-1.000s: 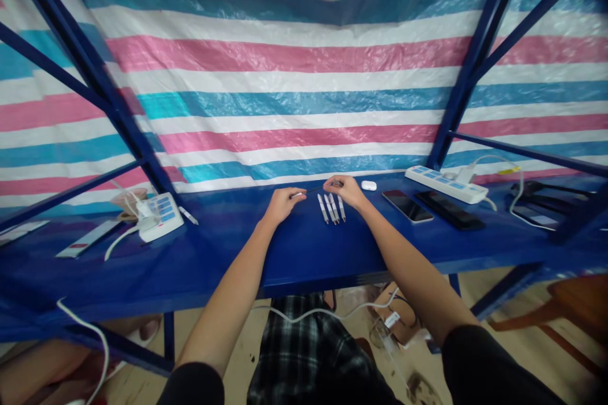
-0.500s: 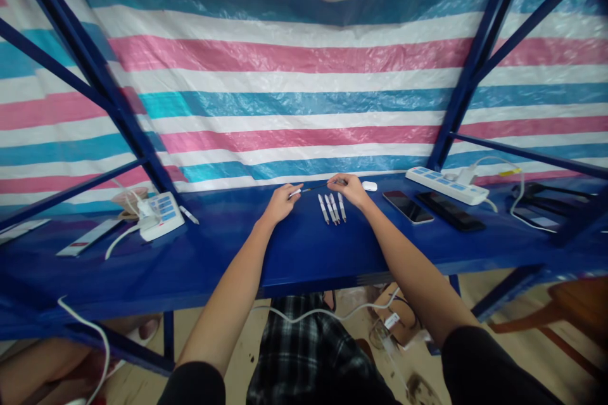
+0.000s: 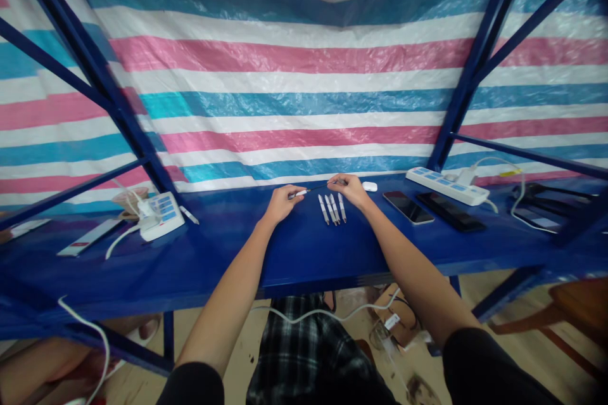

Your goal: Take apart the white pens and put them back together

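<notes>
Two black sleeves (image 3: 190, 386) sit nearest you, with a dark plaid cloth (image 3: 304, 354) showing between them below the bench. Your bare forearms reach across the blue-painted bench (image 3: 308, 259) towards its back edge. Your left hand (image 3: 284, 203) is clenched around a slim white pen body (image 3: 300, 193), while your right hand (image 3: 349, 189) pinches a thin dark rod (image 3: 319, 187) near its far end. Both pieces lie between your hands, almost in line, just above the bench, which probably explains why your hands face each other at one height. You cannot tell whether the rod enters the pen. Just in front of the rod, four white pens (image 3: 331, 208) lie side by side, seemingly grouped to stay within easy reach. Past your right hand are a small white earbud case (image 3: 369, 186), two black smartphones (image 3: 408, 207), and a white power strip (image 3: 441, 186). Past your left hand, a loose white pen (image 3: 189, 215) lies beside a second white power strip (image 3: 161, 216). Farthest off, a pink, blue and white striped tarp (image 3: 304, 101) hangs behind a blue steel frame (image 3: 484, 56).
</notes>
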A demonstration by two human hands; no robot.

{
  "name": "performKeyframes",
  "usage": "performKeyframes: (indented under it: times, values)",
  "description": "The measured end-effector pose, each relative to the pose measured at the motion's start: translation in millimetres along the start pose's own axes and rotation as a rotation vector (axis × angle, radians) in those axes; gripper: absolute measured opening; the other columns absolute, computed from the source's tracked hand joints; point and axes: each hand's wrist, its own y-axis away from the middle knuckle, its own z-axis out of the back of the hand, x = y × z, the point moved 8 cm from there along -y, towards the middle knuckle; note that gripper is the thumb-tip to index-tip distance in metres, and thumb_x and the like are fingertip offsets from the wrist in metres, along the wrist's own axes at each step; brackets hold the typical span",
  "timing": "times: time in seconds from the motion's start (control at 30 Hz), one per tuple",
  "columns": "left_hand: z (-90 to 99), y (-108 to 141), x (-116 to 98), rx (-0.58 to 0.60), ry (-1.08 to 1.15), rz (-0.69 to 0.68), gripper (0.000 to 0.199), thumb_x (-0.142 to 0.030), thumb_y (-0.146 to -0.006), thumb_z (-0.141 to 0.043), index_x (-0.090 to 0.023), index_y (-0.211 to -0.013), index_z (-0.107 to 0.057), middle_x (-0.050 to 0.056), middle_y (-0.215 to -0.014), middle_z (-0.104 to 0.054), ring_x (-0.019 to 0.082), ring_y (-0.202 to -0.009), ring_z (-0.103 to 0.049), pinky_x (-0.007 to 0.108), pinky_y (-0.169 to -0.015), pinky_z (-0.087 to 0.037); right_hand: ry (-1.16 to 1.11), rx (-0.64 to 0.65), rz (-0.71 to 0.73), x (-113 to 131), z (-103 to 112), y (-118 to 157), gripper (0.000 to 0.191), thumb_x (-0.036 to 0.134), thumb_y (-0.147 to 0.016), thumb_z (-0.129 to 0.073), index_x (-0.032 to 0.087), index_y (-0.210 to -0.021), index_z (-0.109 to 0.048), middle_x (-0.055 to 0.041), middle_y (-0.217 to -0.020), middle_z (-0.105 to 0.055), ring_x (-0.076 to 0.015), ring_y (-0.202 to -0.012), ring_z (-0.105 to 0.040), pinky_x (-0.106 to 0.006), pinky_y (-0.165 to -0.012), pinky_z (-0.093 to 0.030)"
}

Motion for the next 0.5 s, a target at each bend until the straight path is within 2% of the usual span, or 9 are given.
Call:
performKeyframes:
  times: [0.23, 0.4, 0.5]
  values:
    - [-7.4, 2, -10, 0.039, -0.037, -0.040, 0.028, -0.031, -0.084, -0.073, -0.021, -0.110, -0.080, 0.006, -0.102, -0.076, 0.020, -0.088, -0.068, 0.033, -0.085, -0.051, 0.118, 0.123, 0.018, 2, -32, 6, 0.032, 0.047, -0.075, -0.073, 0.018, -0.086, -0.078, 0.0023, -0.059, -0.054, -0.0141, -0.059, -0.043, -0.029, -0.061, -0.034]
    - [-8.6, 1, -12, 0.034, -0.050, -0.052, 0.025, -0.029, -0.083, -0.074, -0.022, -0.107, -0.080, 0.006, -0.101, -0.076, 0.020, -0.088, -0.068, 0.031, -0.083, -0.051, 0.141, 0.117, 0.012, 5, -37, 8, 0.032, 0.047, -0.075, -0.072, 0.017, -0.085, -0.077, -0.0002, -0.065, -0.060, -0.0157, -0.065, -0.050, -0.029, -0.066, -0.038]
    - [-6.3, 1, -13, 0.014, -0.073, -0.054, 0.025, -0.029, -0.084, -0.074, -0.022, -0.107, -0.080, 0.006, -0.100, -0.076, 0.019, -0.086, -0.067, 0.031, -0.082, -0.051, 0.067, 0.131, -0.009, -1, -36, 6, 0.037, 0.047, -0.074, -0.074, 0.017, -0.096, -0.073, 0.0010, -0.069, -0.060, -0.0152, -0.065, -0.050, -0.028, -0.066, -0.039]
